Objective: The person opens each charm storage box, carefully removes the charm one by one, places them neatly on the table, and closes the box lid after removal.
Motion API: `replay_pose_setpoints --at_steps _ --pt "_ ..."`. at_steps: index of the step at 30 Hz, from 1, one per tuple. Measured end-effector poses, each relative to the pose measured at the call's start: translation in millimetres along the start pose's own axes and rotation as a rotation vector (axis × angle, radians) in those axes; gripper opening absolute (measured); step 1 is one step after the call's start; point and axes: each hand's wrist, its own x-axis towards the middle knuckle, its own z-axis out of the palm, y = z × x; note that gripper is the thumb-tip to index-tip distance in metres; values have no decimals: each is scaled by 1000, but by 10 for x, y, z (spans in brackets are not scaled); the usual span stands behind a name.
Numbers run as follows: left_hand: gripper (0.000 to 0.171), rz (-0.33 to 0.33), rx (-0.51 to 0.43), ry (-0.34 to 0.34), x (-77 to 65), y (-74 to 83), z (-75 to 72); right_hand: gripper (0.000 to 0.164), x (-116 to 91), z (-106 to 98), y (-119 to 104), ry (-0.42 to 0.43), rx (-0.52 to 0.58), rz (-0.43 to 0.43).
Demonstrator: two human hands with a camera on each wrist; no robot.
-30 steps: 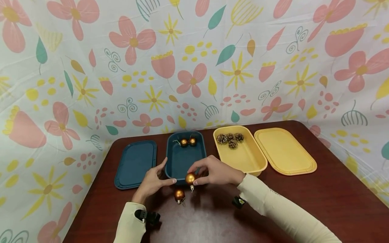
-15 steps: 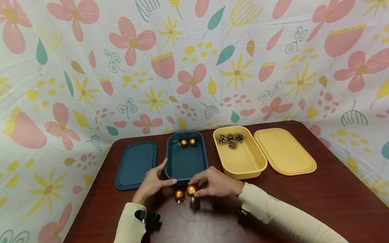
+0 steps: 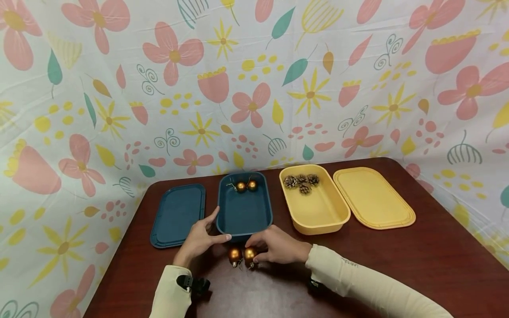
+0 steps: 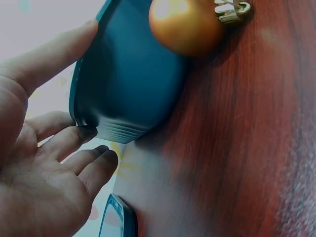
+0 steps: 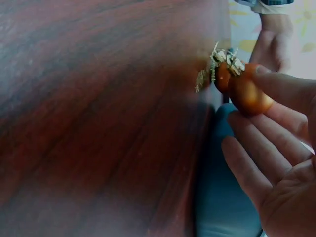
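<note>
My right hand pinches a gold Christmas ball between thumb and fingers, low over the table in front of the blue container. Just left of it lies a second ball. In the right wrist view the held ball partly covers the other one, their gold caps side by side. My left hand holds the container's near left corner; the left wrist view has the thumb at its rim and the fingers along the side. Two more balls lie inside, at the far end.
A yellow container with several pine cones stands to the right of the blue one. Its yellow lid lies farther right. A blue lid lies at the left. Behind the table hangs a flowered cloth.
My right hand has moved down and towards me from the blue container's near rim, bringing its ball beside the one on the table. The left hand has stayed in place.
</note>
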Motion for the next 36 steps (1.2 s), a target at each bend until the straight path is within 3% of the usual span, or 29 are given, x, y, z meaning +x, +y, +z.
replay_pose_setpoints --at_steps 21,36 --pt "98 5 10 5 8 -24 5 29 40 116 31 10 -50 37" --pt "98 8 -3 0 4 -20 -6 33 57 138 29 1 -144 45"
